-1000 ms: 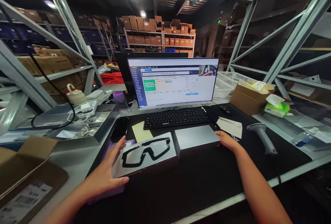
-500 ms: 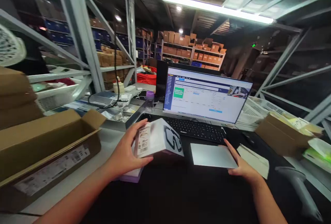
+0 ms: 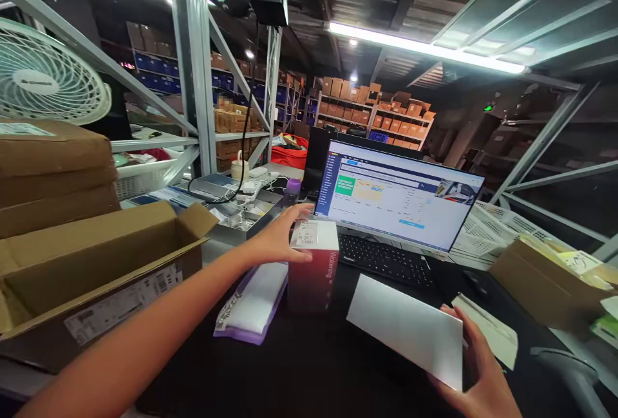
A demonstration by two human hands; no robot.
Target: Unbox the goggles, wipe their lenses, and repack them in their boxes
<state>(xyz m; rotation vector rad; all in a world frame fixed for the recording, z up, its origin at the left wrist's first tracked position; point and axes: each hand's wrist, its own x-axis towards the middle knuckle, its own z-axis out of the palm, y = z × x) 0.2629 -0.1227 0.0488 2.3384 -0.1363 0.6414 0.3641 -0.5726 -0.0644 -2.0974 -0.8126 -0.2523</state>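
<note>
My left hand [image 3: 282, 237] grips the upper part of a red-and-white product box [image 3: 313, 276], thumb on the near side and fingers behind. The box is upright on the black desk mat [image 3: 309, 366], its white top bearing a printed label. Close to its left lies a flat white padded packet with purple edges [image 3: 253, 299]. At the right, my right hand [image 3: 476, 360] is closed around the end of a plain silvery-white box [image 3: 405, 324], held tilted with its broad face up. Part of this hand is hidden behind the box.
An open cardboard carton [image 3: 101, 276] stands at the left. Behind the boxes are a keyboard [image 3: 383, 260] and a lit monitor [image 3: 396, 192]. On the right lie a cream-coloured packet [image 3: 487, 328], a grey handheld scanner [image 3: 570, 366] and a mouse [image 3: 476, 283]. A fan [image 3: 48, 76] is at upper left.
My left hand has turned the red-and-white box from tilted to upright on the mat, uncovering the padded packet. My right hand has brought the silvery-white box nearer and turned it. The view has shifted left.
</note>
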